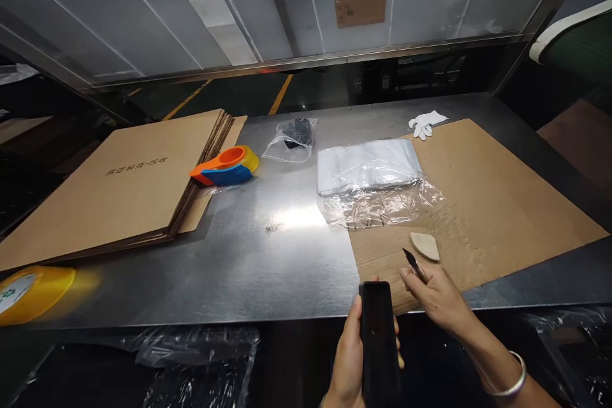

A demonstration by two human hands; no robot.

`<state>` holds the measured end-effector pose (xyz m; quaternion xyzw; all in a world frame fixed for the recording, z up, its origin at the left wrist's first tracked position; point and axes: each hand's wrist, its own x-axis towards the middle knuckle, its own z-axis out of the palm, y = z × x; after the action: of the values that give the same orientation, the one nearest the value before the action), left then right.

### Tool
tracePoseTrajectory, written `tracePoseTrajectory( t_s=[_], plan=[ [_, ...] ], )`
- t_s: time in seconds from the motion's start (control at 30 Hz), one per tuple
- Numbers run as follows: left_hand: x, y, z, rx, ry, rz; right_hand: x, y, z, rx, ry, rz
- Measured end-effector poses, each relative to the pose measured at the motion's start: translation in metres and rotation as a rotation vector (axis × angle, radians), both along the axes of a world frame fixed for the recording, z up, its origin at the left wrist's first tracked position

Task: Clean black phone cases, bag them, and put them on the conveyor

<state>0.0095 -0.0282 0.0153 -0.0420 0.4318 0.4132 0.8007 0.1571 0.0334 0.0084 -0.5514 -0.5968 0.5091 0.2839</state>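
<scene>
My left hand [349, 357] is wrapped round a long black rectangular case [377, 338] with a hollow inside, held upright at the table's front edge. To its right, my right hand [442, 299] grips a slim dark craft knife [414, 266], its pointed tip aimed up and left. The knife tip is apart from the black case. Just beyond that tip lies a beige wedge-shaped pad [424, 246] on a flat cardboard sheet [497, 191]. Farther back, a stack of clear plastic bags [368, 166] in a crinkled wrapper rests partly on the cardboard.
Flattened cardboard boxes [143, 178] are stacked at left, beside an orange and blue tape dispenser [224, 167]. A yellow tape roll [38, 293] sits at the front left corner. A bag with black pieces [297, 135] and a white glove [426, 123] lie at the back of the metal table [268, 268].
</scene>
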Motion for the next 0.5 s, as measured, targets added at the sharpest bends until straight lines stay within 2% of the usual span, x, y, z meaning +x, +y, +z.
tracePoseTrajectory(
  t_s=[0.13,0.3,0.5],
  plan=[
    [0.002,-0.001,0.001,0.022,0.064,0.099,-0.006,-0.014,0.005,-0.048,-0.003,0.042],
    [0.005,-0.003,-0.004,0.024,0.093,0.232,-0.017,-0.026,0.007,-0.185,0.146,0.130],
    [0.008,-0.005,-0.010,0.018,0.094,0.299,-0.032,-0.029,0.004,-0.206,0.119,0.034]
  ],
)
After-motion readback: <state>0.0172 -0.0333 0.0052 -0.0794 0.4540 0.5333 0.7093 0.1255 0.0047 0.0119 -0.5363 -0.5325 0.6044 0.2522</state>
